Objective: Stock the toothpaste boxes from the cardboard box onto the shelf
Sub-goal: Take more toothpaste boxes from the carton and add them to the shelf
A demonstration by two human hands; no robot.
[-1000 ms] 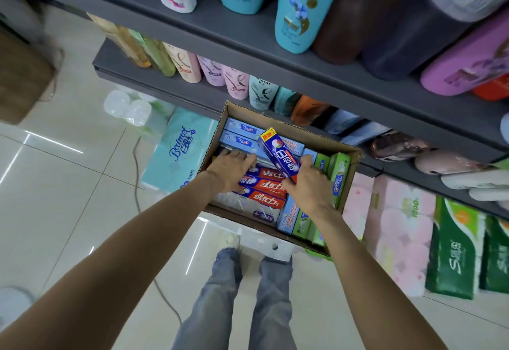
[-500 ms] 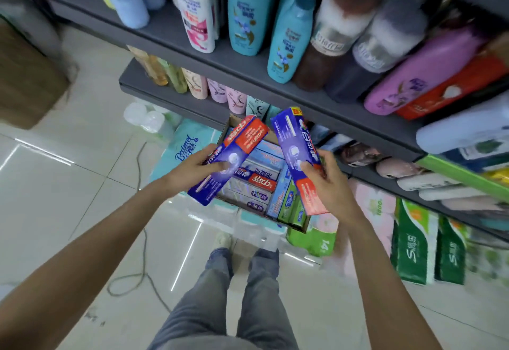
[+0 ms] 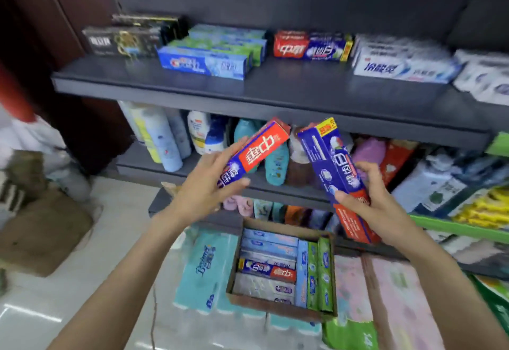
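My left hand point(image 3: 205, 190) grips a red and blue toothpaste box point(image 3: 254, 154), tilted up to the right. My right hand point(image 3: 374, 198) holds a second blue and red toothpaste box point(image 3: 332, 167), tilted up to the left. Both boxes hang in front of the bottle shelf, below the grey top shelf point(image 3: 248, 85). On that shelf lie rows of toothpaste boxes, among them a matching red and blue box point(image 3: 311, 46). Below my hands the open cardboard box point(image 3: 275, 307) rests on tissue packs and holds several more toothpaste boxes.
Shampoo bottles point(image 3: 162, 140) fill the middle shelf behind my hands. Teal tissue packs point(image 3: 203, 267) and pink tissue packs point(image 3: 396, 294) lie on the floor by the cardboard box. Green and yellow packages point(image 3: 479, 209) sit at the right. A brown bag point(image 3: 41, 234) lies on the floor left.
Both hands lifted a toothpaste box each out of the cardboard box and rose toward the top shelf. My view tilted up, bringing the toothpaste shelf into sight.
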